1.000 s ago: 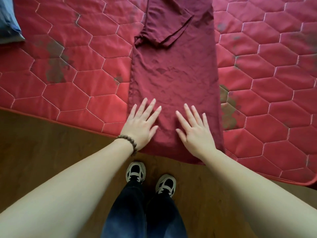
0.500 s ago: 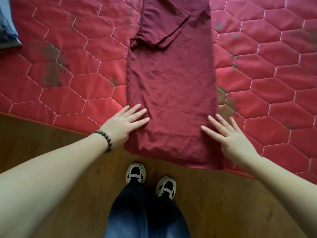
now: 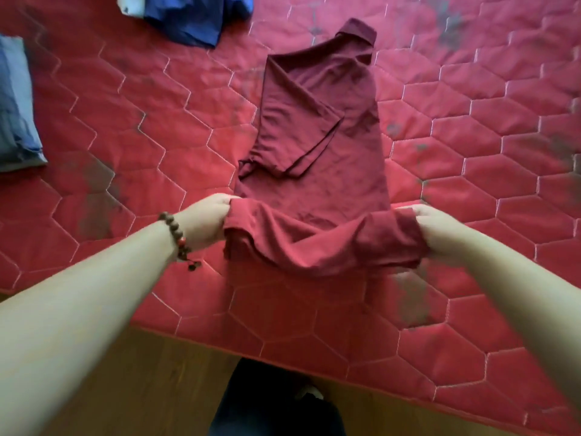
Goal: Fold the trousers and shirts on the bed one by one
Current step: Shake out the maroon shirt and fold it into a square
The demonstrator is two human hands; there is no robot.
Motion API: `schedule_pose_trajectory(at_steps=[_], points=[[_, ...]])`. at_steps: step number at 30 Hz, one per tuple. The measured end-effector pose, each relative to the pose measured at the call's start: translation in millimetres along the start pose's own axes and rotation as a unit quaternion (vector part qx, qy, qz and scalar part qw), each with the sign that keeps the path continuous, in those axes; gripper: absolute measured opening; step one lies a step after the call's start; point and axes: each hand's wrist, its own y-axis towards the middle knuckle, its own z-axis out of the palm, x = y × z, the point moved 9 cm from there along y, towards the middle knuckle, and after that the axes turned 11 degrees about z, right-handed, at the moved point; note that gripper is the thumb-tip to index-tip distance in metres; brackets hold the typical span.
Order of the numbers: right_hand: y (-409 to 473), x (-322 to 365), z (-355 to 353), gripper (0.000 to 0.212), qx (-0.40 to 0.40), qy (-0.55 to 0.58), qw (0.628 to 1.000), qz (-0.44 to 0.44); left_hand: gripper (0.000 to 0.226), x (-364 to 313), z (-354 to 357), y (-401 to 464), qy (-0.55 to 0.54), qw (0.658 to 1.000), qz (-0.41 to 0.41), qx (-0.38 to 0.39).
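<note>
Maroon shirt (image 3: 317, 146): lengthwise on the red quilted bed (image 3: 125, 127), hem end lifted. Left hand (image 3: 206, 223) and right hand (image 3: 437, 229): fingers gripping the hem corners. Blue garments (image 3: 195, 17): far edge.

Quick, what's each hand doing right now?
Left hand: closed, gripping the maroon shirt at its hem corner.
Right hand: closed, gripping the other corner.
</note>
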Motion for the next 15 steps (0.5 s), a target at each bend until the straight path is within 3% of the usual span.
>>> schedule_pose_trajectory(at_steps=[2,4,7,10,15], points=[[32.5,9.9,-15.5,0.033,-0.038,0.084,0.994,0.056,0.022,-0.4,-19.6,36.5,-0.087,0.994,-0.043,-0.055],[56.3,4.5,-8.5,0.043,-0.024,0.149,0.98,0.132,0.038,14.1,-26.1,56.0,-0.173,0.974,-0.123,-0.074],[72.2,-16.2,-1.7,0.039,-0.034,0.165,0.965,0.201,0.055,33.9,-26.6,60.8,-0.167,0.968,-0.176,-0.065],[73.9,-27.3,-3.7,0.049,-0.043,0.184,0.964,0.185,0.046,50.1,-35.6,55.8,-0.139,0.972,-0.155,-0.107],[69.2,-33.5,-3.3,0.026,-0.075,0.156,0.98,0.095,0.027,53.7,-33.4,46.0,0.011,0.991,-0.072,-0.116]])
